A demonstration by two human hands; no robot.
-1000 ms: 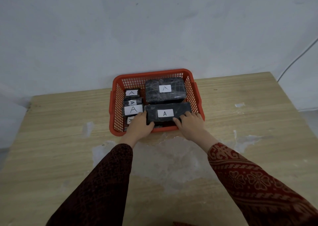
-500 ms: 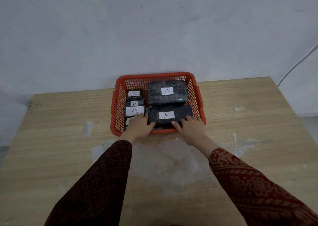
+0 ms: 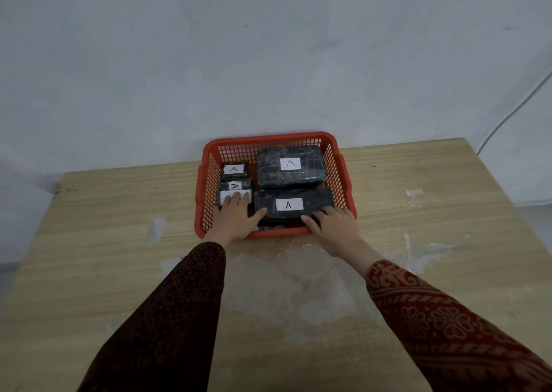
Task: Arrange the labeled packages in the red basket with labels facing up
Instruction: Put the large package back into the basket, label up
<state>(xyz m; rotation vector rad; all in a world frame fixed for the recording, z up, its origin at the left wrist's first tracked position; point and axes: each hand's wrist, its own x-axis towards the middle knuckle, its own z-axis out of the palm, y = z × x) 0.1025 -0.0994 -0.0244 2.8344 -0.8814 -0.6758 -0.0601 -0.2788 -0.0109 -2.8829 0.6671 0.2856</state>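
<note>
A red basket (image 3: 268,137) stands at the table's far edge, against the wall. Inside it, a large black package (image 3: 310,169) lies at the back right and a long black package (image 3: 316,202) in front of it, both with white "A" labels facing up. Down the left side lie small black packages (image 3: 234,169), (image 3: 236,185), also label-up. My left hand (image 3: 236,217) lies flat with its fingers on a third small package (image 3: 224,198), thumb touching the long package's left end. My right hand (image 3: 336,223) grips the long package's front right end.
The wooden table (image 3: 104,212) has pale worn patches in front of the basket. A grey wall rises right behind the basket. A thin cable (image 3: 507,117) runs down the wall at the far right. My patterned dark red sleeves fill the foreground.
My left hand's fingers have slid forward from the long package's end onto the small labeled package. The long package has settled lower in the basket. My right hand has stayed at its right end.
</note>
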